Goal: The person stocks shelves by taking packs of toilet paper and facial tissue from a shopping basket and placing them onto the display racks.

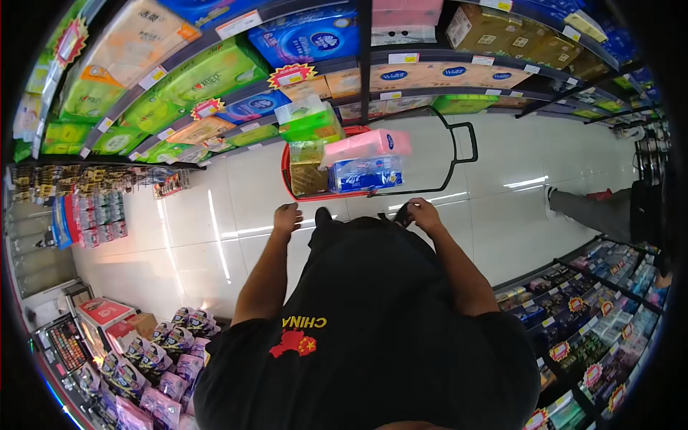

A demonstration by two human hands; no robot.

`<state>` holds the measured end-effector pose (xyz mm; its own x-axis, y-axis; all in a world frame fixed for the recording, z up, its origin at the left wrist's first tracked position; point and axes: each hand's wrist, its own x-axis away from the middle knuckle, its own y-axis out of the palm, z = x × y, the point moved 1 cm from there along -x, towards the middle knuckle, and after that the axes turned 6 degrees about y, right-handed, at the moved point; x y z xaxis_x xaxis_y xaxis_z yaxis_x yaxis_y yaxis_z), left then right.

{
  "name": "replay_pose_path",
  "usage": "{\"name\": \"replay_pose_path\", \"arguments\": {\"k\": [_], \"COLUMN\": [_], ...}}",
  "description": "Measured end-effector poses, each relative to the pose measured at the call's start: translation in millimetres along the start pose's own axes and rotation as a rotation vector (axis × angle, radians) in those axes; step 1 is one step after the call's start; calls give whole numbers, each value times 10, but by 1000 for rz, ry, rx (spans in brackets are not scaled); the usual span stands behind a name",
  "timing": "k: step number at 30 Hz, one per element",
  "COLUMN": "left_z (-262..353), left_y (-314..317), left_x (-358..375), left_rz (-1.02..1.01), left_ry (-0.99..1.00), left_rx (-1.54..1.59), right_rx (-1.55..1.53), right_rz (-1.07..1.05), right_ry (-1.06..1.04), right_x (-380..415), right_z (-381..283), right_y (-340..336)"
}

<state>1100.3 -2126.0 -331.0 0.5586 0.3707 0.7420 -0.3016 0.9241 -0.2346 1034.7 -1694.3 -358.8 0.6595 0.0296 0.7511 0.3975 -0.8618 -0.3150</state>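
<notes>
My left hand hangs beside the near left corner of a red shopping basket, fingers loosely apart and nothing visible in them. My right hand is held in front of my body near the basket's near side, its fingers curled together with no object visible in them. Packs of tissues fill the basket: a green pack, a pink pack, a blue pack and a gold-brown pack. A black handle sticks out to the right from the basket's black frame.
Shelves of tissue packs run along the far side. Bagged goods are stacked at the lower left, near a red-and-white box. A shelf of small packs stands at the right. Another person's leg reaches into the aisle.
</notes>
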Motion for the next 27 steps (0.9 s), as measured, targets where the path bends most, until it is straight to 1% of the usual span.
{"name": "replay_pose_path", "arguments": {"k": [1,3,6,9,12,14,15,16,17,19,20,21,23,24,26,27], "left_z": [108,300,684,1082,1293,1396,1440,1484,1521,1622,1578,1542,1488,1493,1452,1414], "left_y": [234,690,1208,1568,1694,1715,1709,1694,1700,1721,1722,1748,1765,1770,1784,1784], "left_x": [109,224,423,611,489,367,282,210,137,63,-96,-223,-419,-459,-591,-658], "left_rz": [-12,-21,27,150,187,181,176,179,224,319,309,331,375,319,275,248], "left_ry": [10,146,323,452,562,575,582,572,619,695,735,756,793,728,659,625], "left_rx": [25,23,23,171,205,141,109,22,-117,-391,-401,-438,-517,-545,-651,-703], "right_rx": [-40,-113,-100,-163,-221,-261,-336,-374,-409,-516,-523,-412,-236,-163,-75,-70], "right_rz": [15,44,31,37,124,160,180,168,156,132,106,92,75,72,80,86], "right_ry": [5,27,72,162,254,328,375,393,414,405,338,323,177,124,99,142], "right_x": [-18,-50,-149,99,241,324,408,449,490,589,626,743,714,693,639,629], "right_z": [40,241,778,1079,1529,1770,1774,1807,1838,1817,1784,1567,1569,1571,1569,1524], "right_y": [-121,-457,-882,-1283,-1564,-1670,-1689,-1691,-1696,-1627,-1600,-1613,-1604,-1600,-1636,-1668]}}
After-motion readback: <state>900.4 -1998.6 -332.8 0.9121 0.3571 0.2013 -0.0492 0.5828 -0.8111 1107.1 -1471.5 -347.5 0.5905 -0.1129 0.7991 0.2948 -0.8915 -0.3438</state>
